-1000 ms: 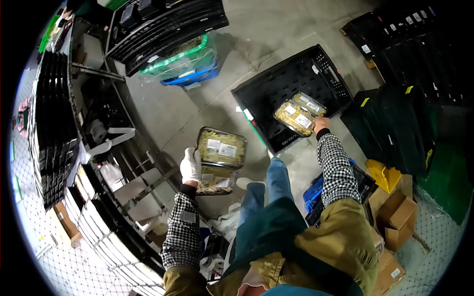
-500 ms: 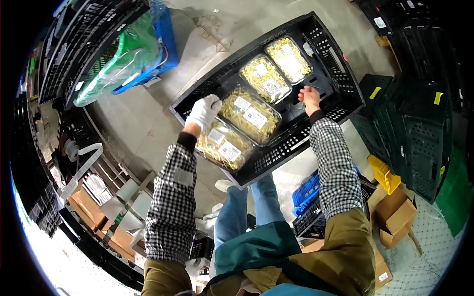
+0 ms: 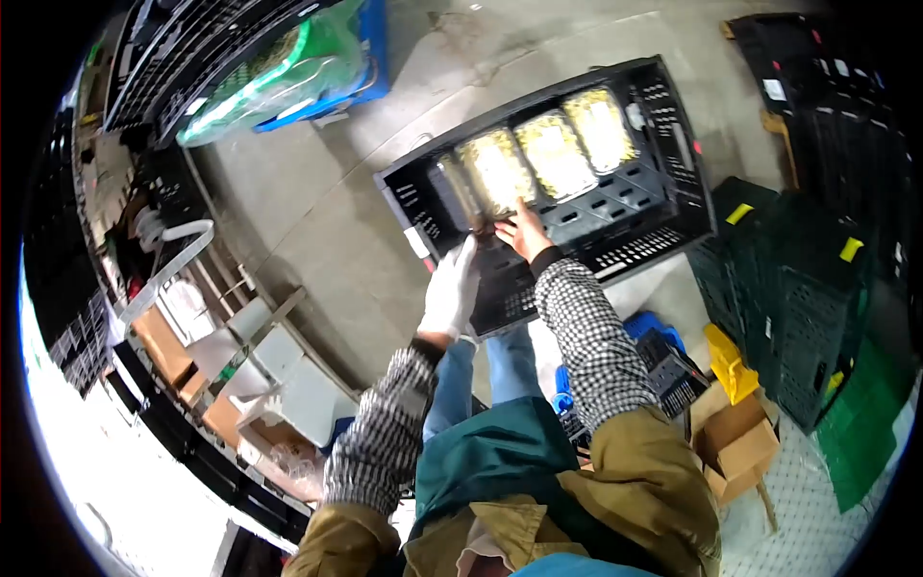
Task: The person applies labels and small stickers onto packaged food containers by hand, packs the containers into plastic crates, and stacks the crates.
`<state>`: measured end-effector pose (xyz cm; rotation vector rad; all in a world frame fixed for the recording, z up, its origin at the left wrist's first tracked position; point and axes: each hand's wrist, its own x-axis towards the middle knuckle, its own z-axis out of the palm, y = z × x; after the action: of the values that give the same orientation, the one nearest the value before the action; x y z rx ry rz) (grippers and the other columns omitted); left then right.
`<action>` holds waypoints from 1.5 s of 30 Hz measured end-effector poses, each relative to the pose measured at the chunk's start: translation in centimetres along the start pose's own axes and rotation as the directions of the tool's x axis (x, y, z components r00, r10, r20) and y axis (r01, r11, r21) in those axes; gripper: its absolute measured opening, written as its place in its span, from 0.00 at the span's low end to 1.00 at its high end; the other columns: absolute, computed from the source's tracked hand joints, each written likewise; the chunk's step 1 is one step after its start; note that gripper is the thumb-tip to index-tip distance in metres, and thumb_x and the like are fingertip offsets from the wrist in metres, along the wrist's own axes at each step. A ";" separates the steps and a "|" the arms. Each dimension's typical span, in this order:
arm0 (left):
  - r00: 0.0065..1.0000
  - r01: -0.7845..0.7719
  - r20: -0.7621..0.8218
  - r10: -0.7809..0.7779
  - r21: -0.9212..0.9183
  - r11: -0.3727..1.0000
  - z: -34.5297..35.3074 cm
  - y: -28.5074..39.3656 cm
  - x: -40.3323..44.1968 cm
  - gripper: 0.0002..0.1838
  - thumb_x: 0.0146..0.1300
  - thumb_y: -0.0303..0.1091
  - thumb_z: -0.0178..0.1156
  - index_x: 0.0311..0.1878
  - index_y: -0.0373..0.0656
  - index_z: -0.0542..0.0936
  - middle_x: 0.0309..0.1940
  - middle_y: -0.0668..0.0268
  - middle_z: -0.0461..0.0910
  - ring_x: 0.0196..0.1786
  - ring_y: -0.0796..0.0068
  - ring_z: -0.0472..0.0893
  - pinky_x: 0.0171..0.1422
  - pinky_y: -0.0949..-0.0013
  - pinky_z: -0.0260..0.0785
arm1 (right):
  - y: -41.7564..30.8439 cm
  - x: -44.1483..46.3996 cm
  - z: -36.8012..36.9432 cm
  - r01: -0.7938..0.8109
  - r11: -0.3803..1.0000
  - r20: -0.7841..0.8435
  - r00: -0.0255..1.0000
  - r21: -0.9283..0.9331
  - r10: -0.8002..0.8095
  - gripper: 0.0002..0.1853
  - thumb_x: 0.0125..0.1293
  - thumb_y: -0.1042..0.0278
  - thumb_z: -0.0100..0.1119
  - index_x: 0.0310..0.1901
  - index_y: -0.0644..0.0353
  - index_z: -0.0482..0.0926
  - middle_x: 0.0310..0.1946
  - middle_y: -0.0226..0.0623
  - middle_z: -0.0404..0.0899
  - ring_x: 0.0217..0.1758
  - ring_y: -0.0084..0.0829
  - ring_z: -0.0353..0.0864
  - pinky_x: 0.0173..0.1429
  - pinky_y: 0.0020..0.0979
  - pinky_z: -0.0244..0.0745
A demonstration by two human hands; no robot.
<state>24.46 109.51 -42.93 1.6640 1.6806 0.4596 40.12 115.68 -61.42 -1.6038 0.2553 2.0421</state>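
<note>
Three clear packs of pale yellow bean sprouts (image 3: 552,154) lie side by side along the far side of a black plastic crate (image 3: 615,258), their film glaring. A fourth clear pack (image 3: 456,192) stands tilted on its edge at the left end of the row. My left hand (image 3: 450,293), in a white glove, has its fingers at the near end of that tilted pack; its grip is partly hidden. My bare right hand (image 3: 526,234) is just right of it, fingers apart, at the near end of the third pack from the right.
Dark stacked crates (image 3: 798,279) with yellow labels stand on the right, near an open cardboard box (image 3: 735,447). A blue crate with a green plastic-wrapped load (image 3: 288,77) is at upper left. A cluttered shelf with boxes (image 3: 288,385) lies at lower left.
The leftmost pack has gone from lying flat to tilted on edge. My right hand has moved left across the crate, and my left hand has come to the near side.
</note>
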 end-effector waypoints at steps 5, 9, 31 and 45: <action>0.946 0.315 0.112 -0.303 -0.122 0.941 -0.6 -2.0 -14.0 0.23 0.61 0.26 0.56 0.61 0.45 0.72 0.48 0.51 0.77 0.52 0.51 0.77 0.57 0.61 0.70 | -7.8 -0.4 -6.4 0.258 0.594 -0.498 0.352 -0.762 -0.793 0.16 0.66 0.62 0.46 0.37 0.68 0.77 0.34 0.55 0.80 0.37 0.50 0.78 0.41 0.41 0.71; 0.942 0.325 -0.014 -0.334 -0.202 0.924 1.5 -0.6 -9.5 0.22 0.63 0.25 0.57 0.61 0.38 0.71 0.53 0.53 0.77 0.55 0.62 0.77 0.60 0.65 0.69 | -19.1 3.5 -12.2 0.176 0.381 -0.369 0.097 -0.907 -0.924 0.19 0.66 0.54 0.46 0.34 0.62 0.80 0.33 0.53 0.80 0.37 0.56 0.78 0.43 0.49 0.72; 0.916 0.377 -0.215 -0.339 0.172 0.910 12.6 -13.9 3.4 0.21 0.73 0.43 0.40 0.50 0.34 0.73 0.38 0.44 0.77 0.39 0.47 0.77 0.42 0.53 0.69 | -27.4 7.3 -15.2 0.276 0.110 -0.025 0.294 -0.955 -0.955 0.16 0.67 0.61 0.50 0.49 0.61 0.79 0.47 0.43 0.80 0.50 0.38 0.79 0.55 0.34 0.72; 0.818 0.380 -0.281 -0.503 -0.394 0.837 -2.5 1.2 -13.1 0.29 0.57 0.24 0.57 0.64 0.41 0.65 0.60 0.50 0.68 0.65 0.51 0.66 0.69 0.58 0.58 | 6.8 -15.4 5.0 0.725 -0.087 0.709 0.630 -0.683 -0.318 0.13 0.64 0.72 0.56 0.49 0.64 0.75 0.49 0.47 0.72 0.48 0.43 0.75 0.53 0.37 0.71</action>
<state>22.43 97.49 -37.33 0.9312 2.0694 0.8027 34.86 107.88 -46.64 -1.3605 -2.0042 1.5957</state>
